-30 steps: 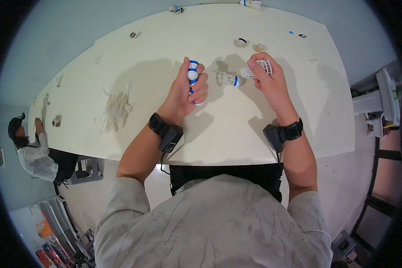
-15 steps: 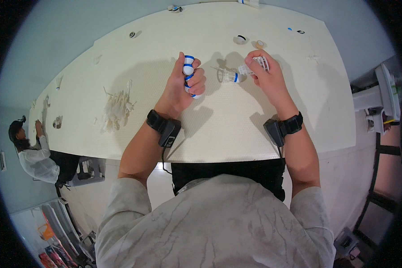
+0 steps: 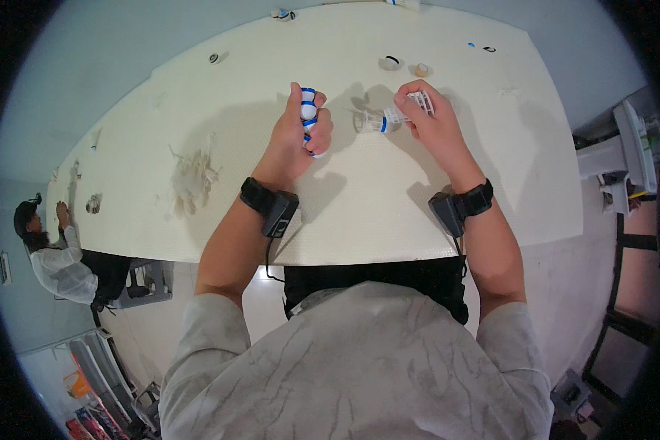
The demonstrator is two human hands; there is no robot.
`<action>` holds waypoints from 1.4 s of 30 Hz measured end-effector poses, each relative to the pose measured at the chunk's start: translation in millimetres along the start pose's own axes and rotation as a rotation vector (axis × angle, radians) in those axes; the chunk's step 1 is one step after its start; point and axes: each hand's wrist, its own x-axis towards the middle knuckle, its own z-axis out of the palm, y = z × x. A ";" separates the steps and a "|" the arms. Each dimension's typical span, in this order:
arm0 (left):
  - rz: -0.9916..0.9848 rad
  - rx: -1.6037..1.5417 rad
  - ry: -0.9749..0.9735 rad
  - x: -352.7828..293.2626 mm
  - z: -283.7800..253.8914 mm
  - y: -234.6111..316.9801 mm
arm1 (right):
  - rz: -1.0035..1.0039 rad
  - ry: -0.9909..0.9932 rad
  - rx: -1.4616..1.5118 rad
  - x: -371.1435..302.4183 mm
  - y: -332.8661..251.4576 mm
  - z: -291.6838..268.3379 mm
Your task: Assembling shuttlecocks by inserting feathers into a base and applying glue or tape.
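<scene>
On the desk (image 3: 491, 183), a heap of scraps (image 3: 192, 176) lies left of both hands; two small rings (image 3: 406, 66) sit behind them.

Left hand (image 3: 295, 139) with its stack of white and blue caps (image 3: 308, 117) has shifted slightly up and away from the body over the last second. Right hand (image 3: 433, 125) has also moved farther out on the table (image 3: 359, 213); the small clear piece (image 3: 378, 121) at its fingers (image 3: 411, 110) moved along with it.
</scene>
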 end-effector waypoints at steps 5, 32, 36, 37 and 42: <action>0.001 0.071 -0.060 -0.8 1.3 1.0 | 0.098 -0.042 0.103 0.7 -5.3 -2.7; -0.071 0.249 -0.018 -3.6 3.3 2.8 | -0.197 -0.064 -1.110 -12.7 -15.8 -13.3; -0.075 0.245 -0.053 -2.4 -0.5 2.2 | -0.189 -0.086 -1.118 -17.2 -23.3 -8.2; -0.076 0.247 -0.053 -2.1 0.3 2.0 | -0.189 -0.085 -1.117 -17.4 -23.6 -7.6; -0.059 0.260 0.016 -2.9 6.3 3.7 | -0.278 -0.089 -1.004 -22.2 -29.2 -10.2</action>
